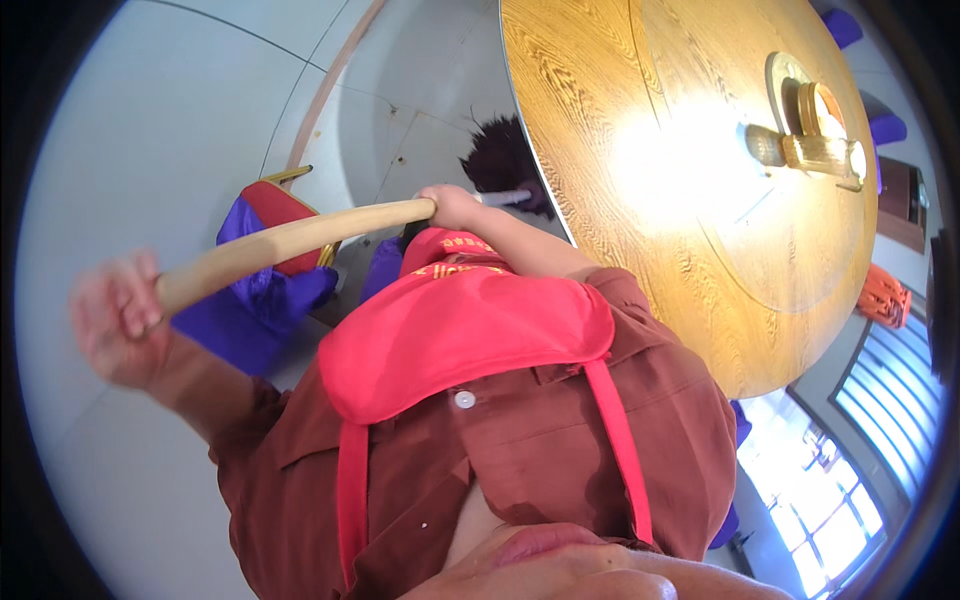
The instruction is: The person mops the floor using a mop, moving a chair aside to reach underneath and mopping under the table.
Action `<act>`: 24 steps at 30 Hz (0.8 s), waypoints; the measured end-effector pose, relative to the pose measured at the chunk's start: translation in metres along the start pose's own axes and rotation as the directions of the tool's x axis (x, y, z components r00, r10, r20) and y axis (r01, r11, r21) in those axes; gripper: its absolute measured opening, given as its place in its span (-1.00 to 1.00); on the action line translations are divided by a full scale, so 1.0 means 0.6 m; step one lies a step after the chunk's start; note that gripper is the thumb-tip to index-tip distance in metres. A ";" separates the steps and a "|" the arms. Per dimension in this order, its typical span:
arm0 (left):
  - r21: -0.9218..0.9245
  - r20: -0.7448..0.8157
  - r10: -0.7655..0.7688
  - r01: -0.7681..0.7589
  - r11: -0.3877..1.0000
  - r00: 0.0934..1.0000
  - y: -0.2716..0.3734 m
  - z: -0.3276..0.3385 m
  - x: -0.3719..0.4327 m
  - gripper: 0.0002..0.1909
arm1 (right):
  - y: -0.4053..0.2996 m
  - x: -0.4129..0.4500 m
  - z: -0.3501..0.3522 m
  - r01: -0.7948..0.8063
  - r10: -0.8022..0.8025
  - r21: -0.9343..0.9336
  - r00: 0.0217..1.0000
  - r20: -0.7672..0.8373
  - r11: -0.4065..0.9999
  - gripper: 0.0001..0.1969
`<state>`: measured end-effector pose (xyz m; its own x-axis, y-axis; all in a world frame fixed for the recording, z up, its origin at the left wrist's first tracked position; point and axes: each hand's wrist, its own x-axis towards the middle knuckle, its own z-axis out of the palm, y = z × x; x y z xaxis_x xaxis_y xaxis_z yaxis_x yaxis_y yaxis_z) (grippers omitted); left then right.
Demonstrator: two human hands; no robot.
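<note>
A broom with a pale wooden handle point(300, 238) slants across the view between my two hands. My left hand point(120, 322), blurred, is closed around the handle's upper end at the far left. Farther down, my right hand point(452, 208) grips the same handle near the table's edge. Past it a short greyish-white section of the shaft leads to dark bristles point(496, 154) at floor level. The rim of a round wood-grain table point(570, 97) partly hides the bristles. Below my right forearm lies my red apron point(465, 330), which bears yellow writing.
A chair with a red seat point(281, 214) and purple cover point(262, 315) stands beside my left arm. Gold-coloured tableware point(817, 150) sits on the table under strong glare. The floor is pale tile point(187, 112). An orange object point(885, 296) and a bright window point(825, 517) are at the right.
</note>
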<state>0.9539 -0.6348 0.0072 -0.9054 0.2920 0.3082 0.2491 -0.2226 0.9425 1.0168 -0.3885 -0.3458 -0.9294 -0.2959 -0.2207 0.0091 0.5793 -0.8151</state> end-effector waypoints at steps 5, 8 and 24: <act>0.065 -0.022 0.008 -0.007 0.998 1.000 -0.047 0.092 -0.062 -0.77 | 0.040 -0.105 0.014 -0.197 0.198 -0.023 0.975 0.101 0.980 -0.82; 0.008 -0.092 0.005 -0.005 1.000 0.996 -0.131 0.129 -0.076 -0.80 | 0.104 -0.176 0.032 -0.334 0.333 0.000 0.942 -0.046 0.943 -0.83; -0.410 0.534 0.131 0.121 0.904 0.835 -0.063 -0.067 0.053 -0.66 | -0.015 0.047 0.105 0.022 0.035 0.109 0.871 -0.489 0.994 -0.86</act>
<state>0.9016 -0.6546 -0.0238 -0.5399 0.7115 0.4497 -0.0251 -0.5477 0.8363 1.0136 -0.4500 -0.3783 -0.9901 0.1340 0.0415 0.0292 0.4863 -0.8733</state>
